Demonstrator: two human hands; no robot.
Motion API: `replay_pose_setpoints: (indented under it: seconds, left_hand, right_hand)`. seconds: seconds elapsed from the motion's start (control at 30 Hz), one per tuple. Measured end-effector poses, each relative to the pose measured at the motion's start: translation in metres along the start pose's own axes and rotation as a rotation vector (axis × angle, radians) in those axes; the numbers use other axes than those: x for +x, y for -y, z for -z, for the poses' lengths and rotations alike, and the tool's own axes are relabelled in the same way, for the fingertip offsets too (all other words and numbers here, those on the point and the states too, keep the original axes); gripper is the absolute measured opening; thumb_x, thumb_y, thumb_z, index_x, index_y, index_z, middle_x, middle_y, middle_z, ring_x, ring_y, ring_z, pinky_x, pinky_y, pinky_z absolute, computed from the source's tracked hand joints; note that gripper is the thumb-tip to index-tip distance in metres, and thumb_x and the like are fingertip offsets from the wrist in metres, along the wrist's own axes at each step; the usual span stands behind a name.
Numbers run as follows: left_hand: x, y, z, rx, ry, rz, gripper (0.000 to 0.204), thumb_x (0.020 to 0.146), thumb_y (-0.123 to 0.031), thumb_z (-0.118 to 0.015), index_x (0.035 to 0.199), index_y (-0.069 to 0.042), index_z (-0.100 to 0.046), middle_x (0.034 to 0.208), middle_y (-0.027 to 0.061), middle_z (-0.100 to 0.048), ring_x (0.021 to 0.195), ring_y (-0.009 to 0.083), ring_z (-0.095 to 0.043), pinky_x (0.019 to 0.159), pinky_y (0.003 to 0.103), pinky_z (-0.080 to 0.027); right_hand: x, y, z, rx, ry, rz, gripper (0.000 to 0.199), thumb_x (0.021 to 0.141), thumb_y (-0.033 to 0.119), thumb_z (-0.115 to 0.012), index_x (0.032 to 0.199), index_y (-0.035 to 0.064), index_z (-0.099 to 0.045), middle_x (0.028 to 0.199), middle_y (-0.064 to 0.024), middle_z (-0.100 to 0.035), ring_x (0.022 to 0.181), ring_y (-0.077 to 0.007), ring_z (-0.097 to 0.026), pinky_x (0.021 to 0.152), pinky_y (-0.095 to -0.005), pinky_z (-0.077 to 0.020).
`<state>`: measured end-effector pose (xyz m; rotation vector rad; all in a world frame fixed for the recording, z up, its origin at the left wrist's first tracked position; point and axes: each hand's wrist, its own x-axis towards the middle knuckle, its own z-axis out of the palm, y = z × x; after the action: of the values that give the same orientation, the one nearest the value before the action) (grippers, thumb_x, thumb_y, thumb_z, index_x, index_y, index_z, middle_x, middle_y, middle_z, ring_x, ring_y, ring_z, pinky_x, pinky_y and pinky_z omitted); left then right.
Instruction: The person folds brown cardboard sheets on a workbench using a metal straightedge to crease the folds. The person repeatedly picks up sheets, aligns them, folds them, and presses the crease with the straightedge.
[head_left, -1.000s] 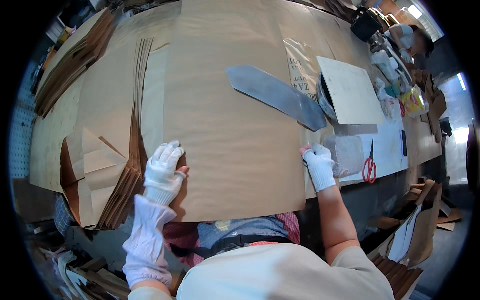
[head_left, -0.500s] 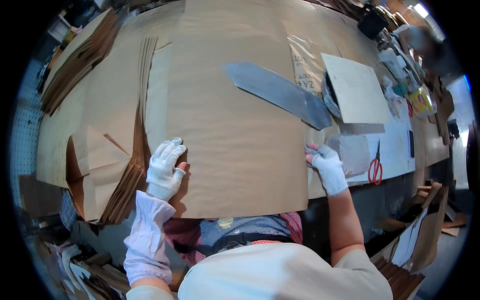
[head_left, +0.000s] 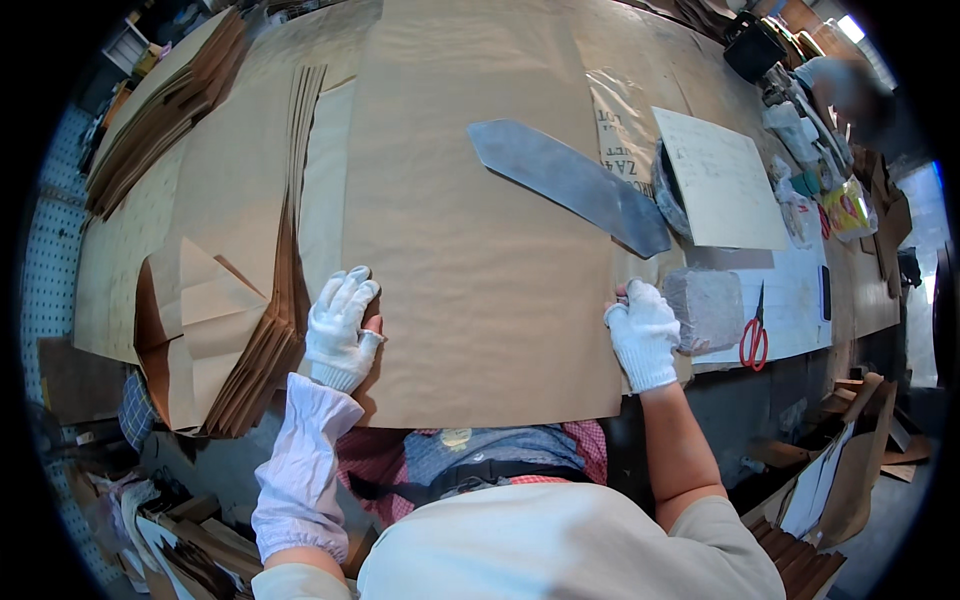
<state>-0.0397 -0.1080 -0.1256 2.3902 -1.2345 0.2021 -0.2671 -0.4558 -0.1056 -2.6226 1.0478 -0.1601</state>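
A large sheet of brown kraft paper (head_left: pixel 480 330) lies in front of me, its near edge at my waist. My left hand (head_left: pixel 343 328), in a white glove with bare thumb tip, rests on its left edge, fingers stretched forward and thumb apart. At the right edge, my right hand (head_left: pixel 643 333), gloved too, has its fingers curled in around the paper's border; its fingertips are partly hidden. A grey metal blade-like plate (head_left: pixel 570 185) with angled ends lies slantwise across the paper's far right part.
Folded brown paper stacks (head_left: pixel 235 330) stand at the left, with another stack (head_left: pixel 165 110) behind. On the right are a pale board (head_left: pixel 720 180), a plastic-wrapped block (head_left: pixel 703 310), red-handled scissors (head_left: pixel 754 335) and a dark phone-like slab (head_left: pixel 825 292). A person (head_left: pixel 850 90) is at the far right.
My right hand has moved slightly left onto the paper's edge and its fingers have curled in. My left hand stays on the left edge. The whole view has shifted a little.
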Motion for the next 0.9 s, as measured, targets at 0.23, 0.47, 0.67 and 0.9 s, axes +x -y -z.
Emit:
replay_pose_setpoints:
  seconds: [0.23, 0.47, 0.67, 0.9]
  left_hand:
    - [0.006, 0.009, 0.027, -0.171, 0.127, -0.045, 0.045, 0.072, 0.003, -0.068, 0.116, -0.004, -0.070, 0.134, 0.0159, -0.066, 0.129, 0.0402, -0.057, 0.109, 0.047, -0.047]
    - [0.021, 0.011, 0.087, -0.091, 0.585, -0.039, 0.062, 0.067, 0.006, -0.066, 0.128, -0.006, -0.065, 0.141, 0.0168, -0.061, 0.136, 0.0404, -0.051, 0.110, 0.047, -0.047]
    - [0.033, -0.007, 0.046, -0.375, 0.304, 1.018, 0.024, 0.091, -0.020, -0.076, 0.077, -0.004, -0.067, 0.060, 0.0012, -0.054, 0.058, 0.0079, -0.046, 0.053, 0.033, -0.037]
    - [0.007, 0.001, -0.007, 0.101, 0.023, 0.697, 0.034, 0.094, -0.040, -0.068, 0.083, -0.008, -0.069, 0.085, 0.0168, -0.070, 0.081, 0.0401, -0.068, 0.072, 0.052, -0.052]
  right_hand:
    - [-0.001, -0.006, 0.000, 0.685, -0.204, 0.193, 0.022, 0.087, 0.010, -0.072, 0.108, 0.0048, -0.072, 0.097, -0.0117, -0.072, 0.085, -0.0270, -0.068, 0.074, -0.0377, -0.0542]
    - [0.017, -0.034, -0.006, 0.200, -0.049, 0.796, 0.010, 0.077, 0.015, -0.078, 0.087, 0.0129, -0.074, 0.088, -0.0059, -0.073, 0.082, -0.0290, -0.070, 0.070, -0.0396, -0.0562]
    - [0.032, -0.024, -0.003, 0.628, 0.334, -0.091, 0.022, 0.087, 0.017, -0.076, 0.101, -0.0008, -0.074, 0.085, -0.0174, -0.072, 0.071, -0.0277, -0.067, 0.066, -0.0354, -0.0523]
    - [0.019, -0.016, -0.029, 0.332, 0.077, -0.076, 0.018, 0.084, 0.011, -0.075, 0.089, -0.0010, -0.063, 0.080, -0.0176, -0.066, 0.069, -0.0334, -0.062, 0.068, -0.0382, -0.0512]
